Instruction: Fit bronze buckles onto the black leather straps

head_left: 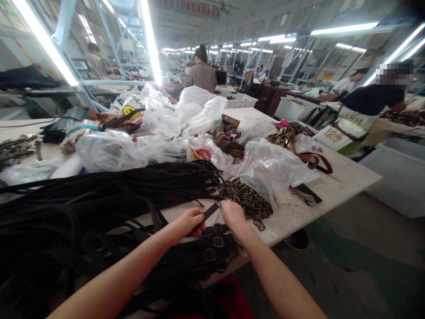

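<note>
My left hand (pixel 191 220) pinches a flat black strap (pixel 211 211), whose end sticks out toward the right. Close to that end is my right hand (pixel 233 213), its fingers closed; whatever they hold is hidden. Just beyond it lies a heap of brass-coloured metal buckles (pixel 250 199), with a few loose ones at the near edge. A thick bundle of long black straps (pixel 109 184) spreads across the left of the table. Below my hands lie black straps fitted with square buckles (pixel 218 242).
Crumpled clear plastic bags (pixel 265 166) cover the table's middle. Red-and-orange-handled scissors (pixel 201 154) lie among them. The pale table (pixel 345 177) ends at the right, beside a white bin (pixel 398 173). A person in dark clothes (pixel 372 97) works at the right; another person (pixel 201 73) is ahead.
</note>
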The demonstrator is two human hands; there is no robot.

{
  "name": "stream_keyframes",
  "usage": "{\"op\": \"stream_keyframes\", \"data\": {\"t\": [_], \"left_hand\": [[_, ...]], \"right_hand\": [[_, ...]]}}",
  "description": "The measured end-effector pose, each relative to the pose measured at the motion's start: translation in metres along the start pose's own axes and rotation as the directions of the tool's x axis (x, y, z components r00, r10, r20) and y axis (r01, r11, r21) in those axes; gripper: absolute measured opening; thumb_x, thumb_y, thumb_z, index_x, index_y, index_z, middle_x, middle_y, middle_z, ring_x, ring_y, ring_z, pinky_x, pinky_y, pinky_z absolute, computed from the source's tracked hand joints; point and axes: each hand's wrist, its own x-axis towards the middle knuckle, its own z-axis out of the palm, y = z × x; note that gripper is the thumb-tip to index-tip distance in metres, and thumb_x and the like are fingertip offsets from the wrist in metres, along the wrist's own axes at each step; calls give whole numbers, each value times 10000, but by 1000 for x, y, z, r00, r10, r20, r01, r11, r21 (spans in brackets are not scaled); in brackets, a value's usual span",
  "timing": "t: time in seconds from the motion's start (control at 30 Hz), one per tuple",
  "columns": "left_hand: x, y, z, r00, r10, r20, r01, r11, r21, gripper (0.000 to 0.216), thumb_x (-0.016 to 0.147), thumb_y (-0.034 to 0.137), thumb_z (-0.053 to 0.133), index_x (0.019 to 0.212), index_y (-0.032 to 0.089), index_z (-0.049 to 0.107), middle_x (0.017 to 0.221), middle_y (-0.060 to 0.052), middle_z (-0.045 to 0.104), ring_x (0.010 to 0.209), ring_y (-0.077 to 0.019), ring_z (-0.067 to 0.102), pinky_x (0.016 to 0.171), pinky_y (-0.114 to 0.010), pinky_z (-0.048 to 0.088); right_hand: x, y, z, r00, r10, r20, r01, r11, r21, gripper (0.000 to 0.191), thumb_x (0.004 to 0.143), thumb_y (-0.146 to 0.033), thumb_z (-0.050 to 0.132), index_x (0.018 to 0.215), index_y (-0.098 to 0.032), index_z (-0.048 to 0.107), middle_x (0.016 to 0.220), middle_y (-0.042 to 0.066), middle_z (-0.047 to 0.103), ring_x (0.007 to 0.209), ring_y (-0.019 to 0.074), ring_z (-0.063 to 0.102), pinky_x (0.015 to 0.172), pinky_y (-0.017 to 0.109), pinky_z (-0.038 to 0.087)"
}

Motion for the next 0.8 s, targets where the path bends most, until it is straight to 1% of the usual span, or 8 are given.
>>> {"op": "stream_keyframes", "data": {"t": [0.17, 0.33, 0.4, 0.5, 0.53, 0.57, 0.67, 0.8], "left_hand": [[3, -8, 0, 1000, 7, -1, -7, 999, -32, 120, 768, 252, 434, 803, 156, 497, 613, 35, 559, 442, -53, 477, 436, -160, 369], [3, -11, 0, 999, 44, -2, -45, 998, -38, 171, 765, 314, 461, 834, 162, 498, 587, 40, 560, 417, -54, 468, 414, -158, 347], [2, -10, 0, 998, 65, -21, -66, 997, -36, 200, 761, 355, 475, 827, 166, 488, 560, 51, 544, 401, -52, 452, 404, -157, 334], [0, -8, 1, 991, 108, -77, -111, 993, -36, 226, 754, 392, 479, 799, 171, 467, 509, 71, 501, 368, -48, 404, 383, -157, 304], [-1, -7, 2, 988, 126, -88, -130, 991, -38, 232, 753, 400, 477, 794, 172, 464, 493, 77, 484, 358, -47, 387, 376, -158, 292], [-1, -6, 3, 985, 147, -93, -151, 988, -41, 240, 752, 408, 473, 794, 172, 466, 479, 83, 467, 352, -46, 372, 372, -159, 283], [0, -5, 6, 975, 206, -88, -209, 977, -32, 266, 752, 428, 453, 795, 167, 478, 474, 83, 445, 354, -49, 361, 368, -165, 272], [-1, -6, 8, 965, 251, -83, -246, 967, 66, 249, 738, 410, 474, 759, 163, 480, 496, 74, 455, 387, -60, 390, 391, -180, 303]], "right_hand": [[-11, 7, -7, 1000, -12, -6, 12, 994, 107, 122, 739, -74, 478, 735, -137, 582, 854, 140, 599, 845, 258, 571, 744, 345, 394], [-24, 4, -17, 999, -20, -33, 30, 941, 338, 65, 781, -185, 460, 750, -168, 515, 805, 52, 584, 763, 169, 575, 694, 271, 436], [-33, -1, -20, 1000, 10, 20, -20, 796, 605, 130, 814, -294, 452, 775, -174, 483, 731, 14, 577, 689, 144, 583, 628, 249, 458], [-46, -10, -24, 980, 87, 177, -193, 241, 951, 255, 727, -395, 595, 789, -178, 475, 722, -11, 570, 658, 129, 585, 603, 242, 470], [-50, -13, -25, 970, 102, 221, -230, 83, 970, 293, 677, -388, 654, 790, -177, 485, 729, -15, 569, 648, 122, 580, 598, 238, 468], [-53, -16, -27, 962, 113, 247, -248, -4, 969, 317, 642, -376, 691, 790, -176, 494, 731, -19, 570, 633, 112, 574, 589, 230, 463], [-59, -26, -28, 952, 105, 288, -277, -106, 955, 321, 617, -344, 724, 786, -169, 513, 737, -18, 580, 614, 92, 564, 576, 208, 449], [-63, -37, -25, 941, 66, 332, -320, -150, 936, 312, 610, -347, 728, 760, -162, 526, 724, -15, 593, 597, 84, 560, 581, 202, 448]]}}
